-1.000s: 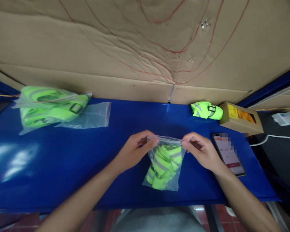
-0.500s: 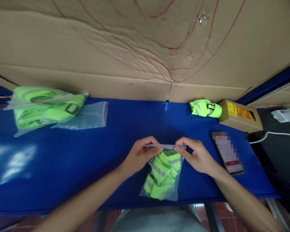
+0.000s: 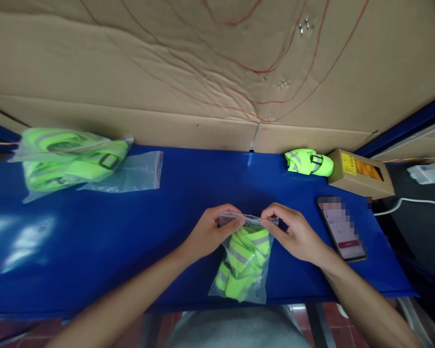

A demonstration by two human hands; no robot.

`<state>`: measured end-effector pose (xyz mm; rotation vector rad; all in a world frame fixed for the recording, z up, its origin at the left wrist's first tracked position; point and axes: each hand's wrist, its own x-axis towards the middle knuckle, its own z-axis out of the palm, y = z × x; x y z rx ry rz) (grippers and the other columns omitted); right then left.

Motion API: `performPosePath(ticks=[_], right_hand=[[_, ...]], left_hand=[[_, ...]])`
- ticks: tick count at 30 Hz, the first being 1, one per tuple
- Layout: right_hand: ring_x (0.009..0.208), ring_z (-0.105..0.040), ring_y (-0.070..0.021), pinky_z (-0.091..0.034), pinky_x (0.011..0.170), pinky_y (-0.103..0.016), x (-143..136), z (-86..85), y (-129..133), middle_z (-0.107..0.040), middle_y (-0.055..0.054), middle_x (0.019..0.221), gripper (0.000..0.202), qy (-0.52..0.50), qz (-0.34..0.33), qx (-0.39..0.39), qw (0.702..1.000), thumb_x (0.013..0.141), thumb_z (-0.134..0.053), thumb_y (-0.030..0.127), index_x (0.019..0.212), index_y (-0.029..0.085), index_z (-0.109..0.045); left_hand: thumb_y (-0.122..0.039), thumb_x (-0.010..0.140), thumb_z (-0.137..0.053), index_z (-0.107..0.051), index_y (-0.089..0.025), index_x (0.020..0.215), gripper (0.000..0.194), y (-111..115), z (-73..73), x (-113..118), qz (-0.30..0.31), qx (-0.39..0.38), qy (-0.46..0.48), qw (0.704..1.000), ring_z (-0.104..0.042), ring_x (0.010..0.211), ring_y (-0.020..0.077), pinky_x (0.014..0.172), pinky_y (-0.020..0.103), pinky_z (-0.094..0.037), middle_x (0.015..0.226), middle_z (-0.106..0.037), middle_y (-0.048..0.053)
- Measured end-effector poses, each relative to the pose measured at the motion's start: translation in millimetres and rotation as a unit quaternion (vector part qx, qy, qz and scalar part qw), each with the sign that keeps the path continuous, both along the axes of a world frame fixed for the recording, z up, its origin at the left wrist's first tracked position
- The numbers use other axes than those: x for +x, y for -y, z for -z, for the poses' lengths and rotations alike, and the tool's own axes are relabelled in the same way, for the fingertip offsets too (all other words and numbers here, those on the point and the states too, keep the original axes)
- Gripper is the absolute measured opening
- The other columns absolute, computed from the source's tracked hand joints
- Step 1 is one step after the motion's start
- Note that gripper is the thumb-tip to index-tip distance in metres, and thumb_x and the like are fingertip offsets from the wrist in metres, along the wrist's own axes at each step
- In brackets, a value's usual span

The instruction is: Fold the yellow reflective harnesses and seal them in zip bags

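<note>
A clear zip bag (image 3: 259,290) hangs between my hands near the table's front edge, its mouth uppermost. Inside it lies a bundled neon-green strap (image 3: 244,256) with grey reflective stripes. My left hand (image 3: 213,229) pinches the left part of the bag's top strip between thumb and fingers. At the right part of the same strip, my right hand (image 3: 288,229) has a matching pinch. Between the two grips the strip looks wavy. Whether the seal is closed there I cannot tell.
Filled bags of green straps (image 3: 68,159) lie at the left back of the blue table (image 3: 188,179), by an unfilled zip bag (image 3: 141,171). At right are a rolled green strap (image 3: 308,163), a cardboard box (image 3: 362,186) and a phone (image 3: 342,229). A cardboard wall (image 3: 166,72) stands behind.
The bag's top strip has gone from nearly straight to wavy between my hands. Both hands keep their pinch and have barely shifted.
</note>
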<state>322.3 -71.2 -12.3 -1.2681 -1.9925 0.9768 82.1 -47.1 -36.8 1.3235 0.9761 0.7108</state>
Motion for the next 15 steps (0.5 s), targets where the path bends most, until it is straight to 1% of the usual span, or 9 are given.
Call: performPosePath(ticks=[2,3,4,6,7,8,11,12,15], right_hand=[[0.087,-0.065,-0.0154,-0.051,0.076,-0.026,-1.4,0.2,1.3,-0.069,-0.003,0.096,0.008,0.000,-0.014,0.003,1.000,0.100,-0.062,0.029,0.102,0.022,-0.065],[0.086,-0.065,-0.0151,-0.051,0.077,-0.026,-2.1,0.6,1.7,-0.069,-0.003,0.095,0.008,-0.003,-0.018,0.005,1.000,0.099,-0.064,0.029,0.102,0.022,-0.066],[0.085,-0.065,-0.0146,-0.050,0.073,-0.024,-2.7,1.3,1.9,-0.068,-0.002,0.093,0.009,-0.007,-0.017,0.004,1.000,0.099,-0.065,0.030,0.100,0.021,-0.066],[0.078,-0.063,-0.0132,-0.044,0.059,-0.022,-4.0,2.7,2.4,-0.066,-0.001,0.086,0.012,-0.013,-0.006,-0.004,1.000,0.100,-0.062,0.031,0.093,0.021,-0.066],[0.075,-0.062,-0.0126,-0.042,0.056,-0.021,-4.6,3.4,2.6,-0.065,-0.001,0.084,0.015,-0.015,0.000,-0.010,1.000,0.101,-0.059,0.030,0.091,0.021,-0.065],[0.076,-0.062,-0.0126,-0.043,0.057,-0.021,-5.2,4.0,2.9,-0.065,-0.001,0.085,0.015,-0.016,0.001,-0.015,1.000,0.102,-0.059,0.030,0.092,0.021,-0.065],[0.084,-0.064,-0.0132,-0.049,0.073,-0.023,-6.9,6.1,3.5,-0.068,-0.002,0.093,0.008,-0.018,-0.009,-0.011,1.000,0.100,-0.060,0.027,0.098,0.021,-0.065],[0.083,-0.064,-0.0131,-0.049,0.074,-0.024,-7.5,6.9,3.6,-0.068,-0.002,0.093,0.007,-0.019,-0.009,-0.010,1.000,0.100,-0.061,0.026,0.098,0.021,-0.065],[0.075,-0.062,-0.0118,-0.046,0.067,-0.023,-9.0,9.5,3.8,-0.066,0.000,0.084,0.009,-0.019,-0.001,-0.016,1.000,0.099,-0.059,0.025,0.092,0.021,-0.064]], left_hand=[[-0.045,0.090,-0.072,-0.072,-0.015,0.088,0.030,0.4,1.1,0.0,0.001,0.006,0.000,1.000,-0.052,0.066,0.0108,0.061,0.021,-0.037,0.075,-0.063,0.001],[-0.045,0.090,-0.072,-0.072,-0.015,0.089,0.030,0.7,2.1,0.2,0.004,0.007,0.002,1.000,-0.052,0.066,0.0107,0.061,0.021,-0.037,0.075,-0.063,0.001],[-0.045,0.090,-0.072,-0.072,-0.015,0.089,0.030,1.1,3.1,0.5,0.009,0.008,0.004,1.000,-0.051,0.066,0.0105,0.060,0.021,-0.037,0.074,-0.063,0.000],[-0.046,0.090,-0.072,-0.072,-0.015,0.089,0.030,2.0,5.2,1.6,0.017,0.010,0.005,1.000,-0.050,0.065,0.0099,0.059,0.020,-0.036,0.073,-0.062,0.000],[-0.045,0.091,-0.071,-0.072,-0.015,0.088,0.030,2.6,6.0,2.2,0.020,0.011,0.003,1.000,-0.048,0.064,0.0095,0.058,0.020,-0.035,0.072,-0.061,-0.001],[-0.045,0.092,-0.070,-0.071,-0.015,0.088,0.030,3.1,6.6,2.7,0.020,0.014,0.001,1.000,-0.047,0.063,0.0091,0.058,0.020,-0.035,0.071,-0.060,-0.001],[-0.044,0.092,-0.070,-0.072,-0.015,0.090,0.029,4.8,7.4,3.6,0.019,0.025,-0.007,0.999,-0.049,0.063,0.0090,0.058,0.020,-0.036,0.073,-0.062,0.000],[-0.044,0.092,-0.070,-0.073,-0.015,0.090,0.029,5.3,7.5,3.9,0.021,0.027,-0.007,0.999,-0.050,0.065,0.0093,0.059,0.020,-0.037,0.075,-0.063,0.000],[-0.043,0.092,-0.070,-0.073,-0.015,0.092,0.028,7.2,7.6,4.8,0.029,0.024,-0.006,0.999,-0.054,0.068,0.0104,0.062,0.021,-0.040,0.078,-0.066,0.001]])
